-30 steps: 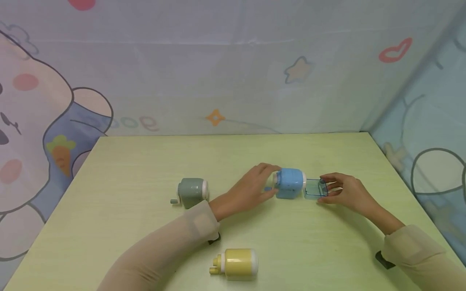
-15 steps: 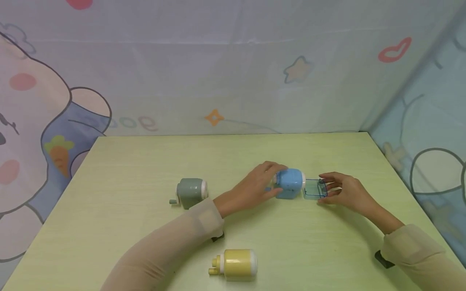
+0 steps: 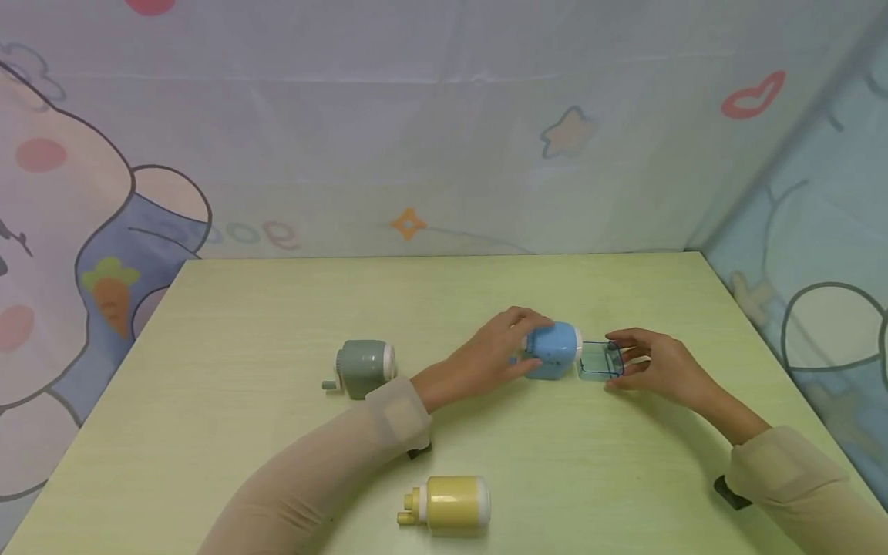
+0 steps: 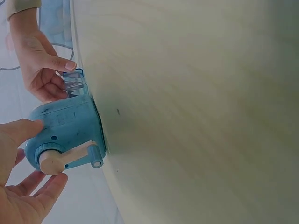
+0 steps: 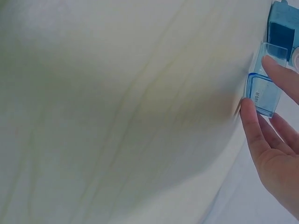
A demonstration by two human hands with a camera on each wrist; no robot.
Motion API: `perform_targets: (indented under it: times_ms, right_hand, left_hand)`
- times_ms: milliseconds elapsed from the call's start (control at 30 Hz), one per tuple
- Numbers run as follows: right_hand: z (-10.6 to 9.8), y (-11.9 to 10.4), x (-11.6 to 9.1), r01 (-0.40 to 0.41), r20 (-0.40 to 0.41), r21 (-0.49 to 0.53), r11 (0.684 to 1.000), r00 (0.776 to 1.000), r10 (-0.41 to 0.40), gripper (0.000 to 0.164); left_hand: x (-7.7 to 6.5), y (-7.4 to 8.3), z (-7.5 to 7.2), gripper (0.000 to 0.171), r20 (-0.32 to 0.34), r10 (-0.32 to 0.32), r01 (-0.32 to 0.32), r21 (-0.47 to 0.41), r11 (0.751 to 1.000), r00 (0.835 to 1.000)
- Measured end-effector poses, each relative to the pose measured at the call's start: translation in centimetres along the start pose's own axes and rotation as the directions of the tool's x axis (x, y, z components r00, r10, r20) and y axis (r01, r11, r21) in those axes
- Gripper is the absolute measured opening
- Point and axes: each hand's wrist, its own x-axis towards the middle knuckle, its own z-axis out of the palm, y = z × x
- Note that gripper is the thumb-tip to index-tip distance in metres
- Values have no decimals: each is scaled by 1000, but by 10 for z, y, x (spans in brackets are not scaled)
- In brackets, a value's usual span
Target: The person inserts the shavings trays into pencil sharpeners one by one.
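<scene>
A blue crank pencil sharpener [image 3: 553, 347] stands toward the table's back right, its crank handle [image 4: 96, 155] facing left. My left hand [image 3: 486, 356] grips its body from the crank side, with fingertips over the top and against the front. To its right, low at the table, sits a clear blue shavings drawer [image 3: 598, 362]. My right hand [image 3: 659, 368] pinches the drawer's outer end between thumb and fingers. In the right wrist view, the sharpener's dark drawer slot [image 5: 282, 36] shows beside the drawer's inner end; I cannot tell whether that end is inside it.
A grey-green crank sharpener [image 3: 365, 368] stands left of my left forearm. Nearer the front is a yellow sharpener [image 3: 454, 505], its crank to the left. The pale table [image 3: 277, 301] ends at a printed cloth backdrop [image 3: 361, 154], with more cloth on the right.
My left hand has slid slightly right, farther over the blue pencil sharpener. The right hand and drawer have hardly moved.
</scene>
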Motion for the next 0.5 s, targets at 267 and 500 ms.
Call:
perform_targets:
  times_ms: [267, 500]
  right_hand:
    - [0, 0, 1, -19, 17, 5, 1000, 1000, 19, 68]
    - [-1, 0, 1, -17, 15, -7, 1000, 1000, 17, 68]
  left_hand:
    - [2, -1, 1, 53, 8, 18, -18, 3, 1000, 1000]
    - [2, -1, 0, 50, 16, 19, -19, 2, 1000, 1000]
